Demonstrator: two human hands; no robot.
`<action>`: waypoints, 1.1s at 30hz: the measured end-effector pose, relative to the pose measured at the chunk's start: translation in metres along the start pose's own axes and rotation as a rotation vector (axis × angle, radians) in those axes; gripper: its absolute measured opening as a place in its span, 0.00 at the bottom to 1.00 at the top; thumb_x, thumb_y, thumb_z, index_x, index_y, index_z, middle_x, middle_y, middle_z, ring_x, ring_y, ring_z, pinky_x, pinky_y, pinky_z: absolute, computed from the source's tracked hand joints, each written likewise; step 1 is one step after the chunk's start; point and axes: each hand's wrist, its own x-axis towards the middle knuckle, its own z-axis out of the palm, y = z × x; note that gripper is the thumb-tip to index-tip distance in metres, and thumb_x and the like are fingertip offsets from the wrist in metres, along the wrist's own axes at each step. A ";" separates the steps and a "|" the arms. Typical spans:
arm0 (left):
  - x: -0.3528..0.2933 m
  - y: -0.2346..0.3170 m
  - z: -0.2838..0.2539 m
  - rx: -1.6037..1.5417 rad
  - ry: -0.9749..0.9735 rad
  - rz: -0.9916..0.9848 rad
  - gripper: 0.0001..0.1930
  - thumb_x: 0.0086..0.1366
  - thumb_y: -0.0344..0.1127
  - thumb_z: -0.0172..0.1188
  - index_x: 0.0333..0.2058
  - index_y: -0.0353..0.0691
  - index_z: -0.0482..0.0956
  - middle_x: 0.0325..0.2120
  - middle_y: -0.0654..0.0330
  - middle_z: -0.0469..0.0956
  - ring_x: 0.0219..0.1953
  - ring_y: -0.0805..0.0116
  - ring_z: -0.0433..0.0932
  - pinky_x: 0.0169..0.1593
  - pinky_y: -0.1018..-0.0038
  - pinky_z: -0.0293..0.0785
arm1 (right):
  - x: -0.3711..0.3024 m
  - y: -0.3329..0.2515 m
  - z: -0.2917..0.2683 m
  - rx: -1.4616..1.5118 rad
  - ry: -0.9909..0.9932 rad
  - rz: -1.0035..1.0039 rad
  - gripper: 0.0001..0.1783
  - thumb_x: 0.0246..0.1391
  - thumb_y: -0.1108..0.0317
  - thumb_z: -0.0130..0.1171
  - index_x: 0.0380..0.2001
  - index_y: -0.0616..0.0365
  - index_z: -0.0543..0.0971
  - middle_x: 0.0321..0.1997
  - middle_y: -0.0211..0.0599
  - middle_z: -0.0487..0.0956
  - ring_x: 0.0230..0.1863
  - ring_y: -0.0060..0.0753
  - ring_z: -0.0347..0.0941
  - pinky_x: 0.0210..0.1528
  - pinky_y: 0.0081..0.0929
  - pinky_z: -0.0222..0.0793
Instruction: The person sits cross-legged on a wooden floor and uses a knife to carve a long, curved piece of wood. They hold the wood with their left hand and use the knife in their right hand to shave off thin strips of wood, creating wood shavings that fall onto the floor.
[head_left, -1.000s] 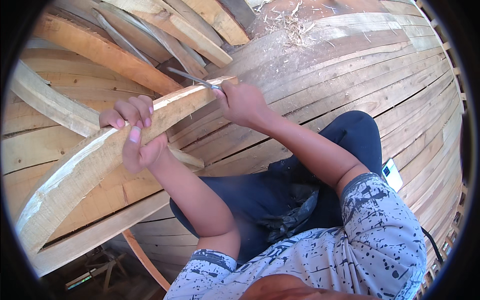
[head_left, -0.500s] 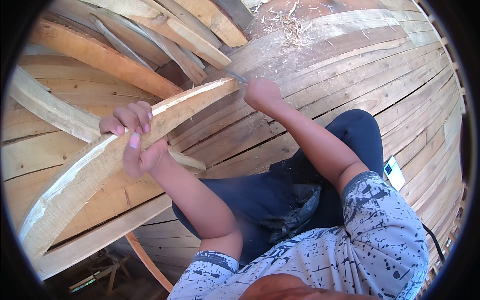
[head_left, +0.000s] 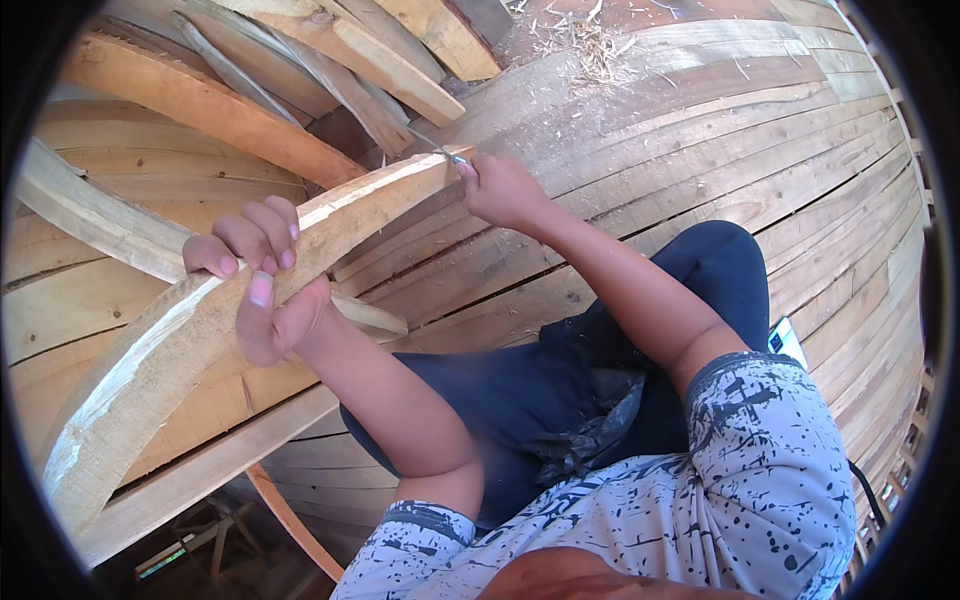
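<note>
A thick curved timber point(head_left: 385, 203) slants from the lower left up to the middle, with a white strip along its upper edge. My left hand point(head_left: 262, 275) is closed around it, fingers over the top and thumb on the near side. At its upper right end, my right hand point(head_left: 505, 192) grips a thin metal-bladed tool point(head_left: 432, 146). The blade lies across the timber's top edge and points to the upper left. My right fist hides most of the tool's handle, so its exact kind does not show.
Several loose boards and beams point(head_left: 215, 105) lean at the upper left. Wood shavings point(head_left: 597, 55) lie on the plank floor point(head_left: 690, 150) at the back. A phone point(head_left: 787, 343) rests beside my right knee. Below the timber at the lower left is a dark gap point(head_left: 190, 535).
My right hand has moved slightly left, bringing the tool from just beyond the timber's end onto its top edge. My left hand keeps its hold, shifted slightly left in view.
</note>
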 end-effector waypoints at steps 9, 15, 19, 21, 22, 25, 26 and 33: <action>-0.001 -0.003 0.000 -0.017 0.029 0.004 0.20 0.44 0.25 0.54 0.39 0.47 0.66 0.23 0.66 0.61 0.25 0.72 0.60 0.37 0.70 0.57 | 0.008 0.045 0.018 -0.097 0.026 0.083 0.24 0.67 0.55 0.44 0.31 0.67 0.78 0.28 0.61 0.78 0.33 0.67 0.75 0.39 0.57 0.69; -0.001 0.000 -0.004 -0.027 0.014 -0.012 0.17 0.44 0.27 0.53 0.37 0.48 0.67 0.22 0.66 0.62 0.24 0.73 0.60 0.37 0.70 0.58 | -0.002 0.001 0.004 -0.022 0.081 -0.035 0.23 0.67 0.57 0.44 0.30 0.66 0.78 0.27 0.61 0.78 0.33 0.67 0.75 0.39 0.57 0.69; 0.002 -0.002 0.003 0.033 0.133 -0.010 0.15 0.44 0.28 0.52 0.35 0.48 0.68 0.21 0.66 0.61 0.23 0.73 0.60 0.38 0.70 0.58 | 0.004 0.016 0.018 -0.006 0.035 0.015 0.23 0.67 0.57 0.43 0.30 0.66 0.78 0.27 0.61 0.78 0.32 0.66 0.75 0.38 0.56 0.69; -0.002 -0.001 -0.006 0.019 0.118 0.001 0.16 0.44 0.28 0.52 0.35 0.48 0.67 0.21 0.66 0.61 0.23 0.73 0.60 0.38 0.70 0.58 | 0.002 0.003 0.012 0.046 0.061 -0.015 0.23 0.67 0.56 0.43 0.30 0.66 0.78 0.26 0.61 0.78 0.32 0.67 0.75 0.38 0.57 0.68; -0.003 0.001 -0.011 0.013 0.111 0.006 0.16 0.44 0.29 0.52 0.35 0.48 0.67 0.21 0.66 0.61 0.23 0.73 0.60 0.38 0.70 0.58 | 0.001 -0.001 0.008 0.075 0.082 -0.036 0.24 0.67 0.56 0.43 0.31 0.66 0.78 0.27 0.61 0.78 0.33 0.67 0.75 0.39 0.58 0.68; 0.001 -0.006 0.000 -0.036 0.110 0.025 0.20 0.42 0.24 0.53 0.38 0.45 0.66 0.22 0.64 0.61 0.24 0.72 0.60 0.35 0.70 0.56 | 0.002 0.058 0.022 -0.015 0.055 0.168 0.25 0.67 0.56 0.42 0.33 0.68 0.79 0.28 0.63 0.78 0.34 0.68 0.75 0.40 0.58 0.69; 0.002 -0.006 -0.003 -0.051 0.110 0.028 0.21 0.42 0.24 0.53 0.38 0.45 0.66 0.22 0.64 0.61 0.24 0.72 0.60 0.35 0.70 0.56 | 0.006 0.053 0.021 -0.058 0.025 0.266 0.25 0.68 0.56 0.42 0.34 0.68 0.79 0.28 0.63 0.79 0.34 0.68 0.75 0.40 0.58 0.69; 0.003 -0.002 -0.001 0.007 0.051 -0.010 0.17 0.45 0.28 0.54 0.37 0.47 0.69 0.22 0.65 0.62 0.24 0.74 0.60 0.38 0.71 0.58 | 0.002 0.016 0.012 -0.046 -0.016 0.038 0.23 0.67 0.56 0.43 0.33 0.66 0.79 0.29 0.61 0.79 0.34 0.66 0.76 0.41 0.56 0.71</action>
